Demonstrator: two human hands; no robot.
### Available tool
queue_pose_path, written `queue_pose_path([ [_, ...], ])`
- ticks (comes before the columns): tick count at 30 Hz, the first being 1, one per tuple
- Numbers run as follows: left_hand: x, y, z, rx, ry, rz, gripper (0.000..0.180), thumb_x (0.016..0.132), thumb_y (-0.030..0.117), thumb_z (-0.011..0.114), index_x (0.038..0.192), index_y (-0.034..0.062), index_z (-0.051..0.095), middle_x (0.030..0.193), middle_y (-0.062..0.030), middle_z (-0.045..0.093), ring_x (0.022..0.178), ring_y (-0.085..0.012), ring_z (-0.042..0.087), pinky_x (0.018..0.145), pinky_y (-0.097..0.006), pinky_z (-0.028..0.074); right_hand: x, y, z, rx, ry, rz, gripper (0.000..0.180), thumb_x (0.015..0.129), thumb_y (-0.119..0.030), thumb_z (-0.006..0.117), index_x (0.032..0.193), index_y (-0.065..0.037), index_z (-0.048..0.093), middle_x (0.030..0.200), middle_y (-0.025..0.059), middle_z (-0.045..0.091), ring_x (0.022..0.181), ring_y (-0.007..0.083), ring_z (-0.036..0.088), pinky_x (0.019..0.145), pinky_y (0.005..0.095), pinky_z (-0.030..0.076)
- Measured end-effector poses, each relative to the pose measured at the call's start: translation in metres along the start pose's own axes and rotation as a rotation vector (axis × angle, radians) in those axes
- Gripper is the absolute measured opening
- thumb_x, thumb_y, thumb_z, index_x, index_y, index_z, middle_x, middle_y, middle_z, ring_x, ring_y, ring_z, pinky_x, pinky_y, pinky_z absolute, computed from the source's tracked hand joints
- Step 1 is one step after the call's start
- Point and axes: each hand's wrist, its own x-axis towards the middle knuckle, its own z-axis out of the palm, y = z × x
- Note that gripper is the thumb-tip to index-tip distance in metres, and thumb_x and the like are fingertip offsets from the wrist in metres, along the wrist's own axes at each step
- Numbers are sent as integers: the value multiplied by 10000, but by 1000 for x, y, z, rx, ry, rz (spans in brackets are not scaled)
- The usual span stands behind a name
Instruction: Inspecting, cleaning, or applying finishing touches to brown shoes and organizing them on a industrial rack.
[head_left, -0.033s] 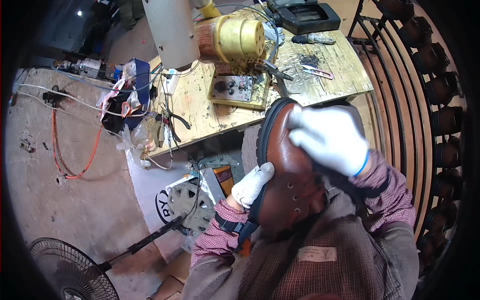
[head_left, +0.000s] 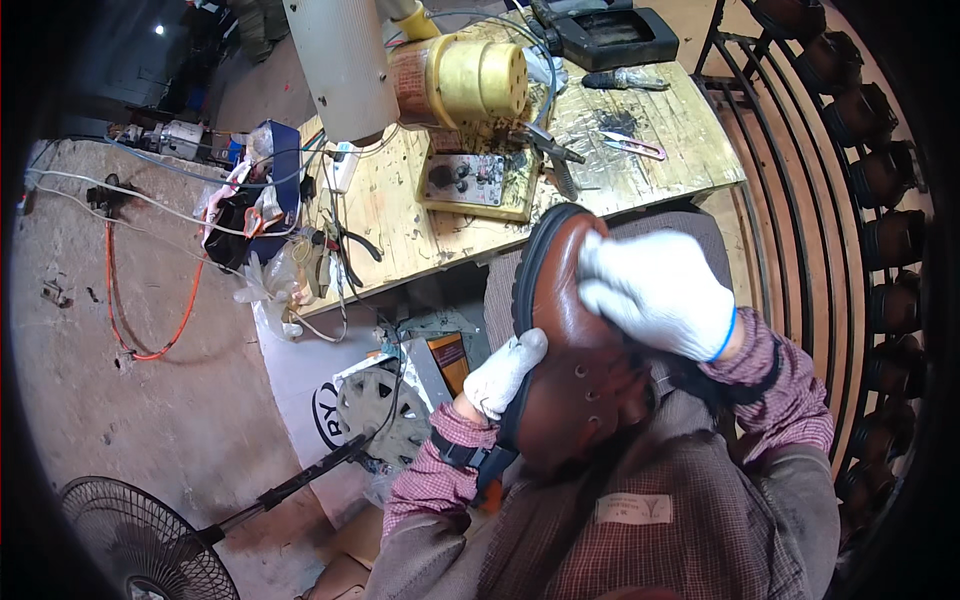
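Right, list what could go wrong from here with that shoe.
The brown leather shoe is held in the air over the lap, the left hand pinching only its sole edge; it might slip. The right hand presses the toe, which could twist it loose. Its toe is near the workbench edge and may knock it.

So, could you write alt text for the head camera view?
Two white-gloved hands hold a brown leather boot: left hand at its black sole edge, right hand flat across the upper. Beyond lies a cluttered plywood workbench.

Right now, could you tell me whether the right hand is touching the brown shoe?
Touching. The head view shows the gloved right hand lying flat on the brown shoe, fingers over its upper, with no gap.
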Motion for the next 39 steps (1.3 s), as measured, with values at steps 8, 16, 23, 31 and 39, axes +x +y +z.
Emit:
queue_pose_path([
  [8,-5,-1,-4,75,-11,15,765,1034,506,597,1560,-4,376,1518,-187,510,1371,-308,524,1189,-433,402,11,-3,-12,190,197,176,238,934,-285,664,982,-53,686,768,137,674,689,330,695,652,397,567],
  [16,-10,-5,-1,-37,86,-20,685,1055,400,576,1563,-8,364,1514,-217,508,1356,-340,549,1170,-449,435,20,-3,-42,223,113,135,210,916,-245,675,1005,-55,699,792,138,677,711,324,693,673,393,566],
  [23,-4,-12,-19,111,46,-27,749,1053,518,547,1564,-4,381,1524,-192,509,1390,-311,508,1207,-435,377,-6,14,-18,113,-244,15,193,886,-271,685,951,-92,712,750,157,682,708,353,707,649,434,566],
  [31,-2,-11,-21,-1,-42,-63,768,1042,527,565,1573,8,368,1518,-190,516,1394,-315,505,1196,-428,391,4,-6,8,-199,-121,41,167,892,-263,687,881,-99,654,698,112,658,631,324,689,575,457,545],
  [39,2,-8,-16,-1,-36,-19,766,1042,545,553,1561,7,390,1519,-199,512,1383,-315,516,1193,-433,396,33,-8,-26,-144,267,49,222,922,-263,682,1060,-90,665,749,120,670,675,327,689,620,415,547],
])
